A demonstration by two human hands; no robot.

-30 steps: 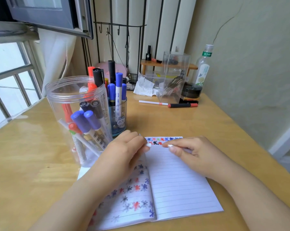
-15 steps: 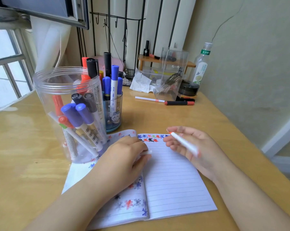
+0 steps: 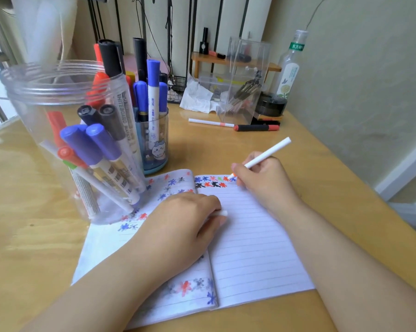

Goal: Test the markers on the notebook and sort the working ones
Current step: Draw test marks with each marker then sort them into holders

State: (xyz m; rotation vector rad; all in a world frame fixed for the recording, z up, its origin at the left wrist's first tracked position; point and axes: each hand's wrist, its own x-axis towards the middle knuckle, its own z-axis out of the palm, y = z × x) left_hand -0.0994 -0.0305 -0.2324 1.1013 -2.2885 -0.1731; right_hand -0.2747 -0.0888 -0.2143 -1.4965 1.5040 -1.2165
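Head view: the right hand (image 3: pixel 264 180) pinches a slim white marker (image 3: pixel 265 157), its orange tip touching the top line of the open lined notebook (image 3: pixel 250 248) at centre. The left hand (image 3: pixel 185 226), at seven o'clock from it, curls round a small white cap (image 3: pixel 222 213) on the page. At ten o'clock stands a clear plastic jar of markers (image 3: pixel 65 130).

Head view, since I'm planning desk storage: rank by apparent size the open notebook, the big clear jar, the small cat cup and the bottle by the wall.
1. Open notebook
2. Big clear jar, though its nearness inflates it
3. Small cat cup and bottle: look alike; the bottle stands farther off, so I won't rank them.
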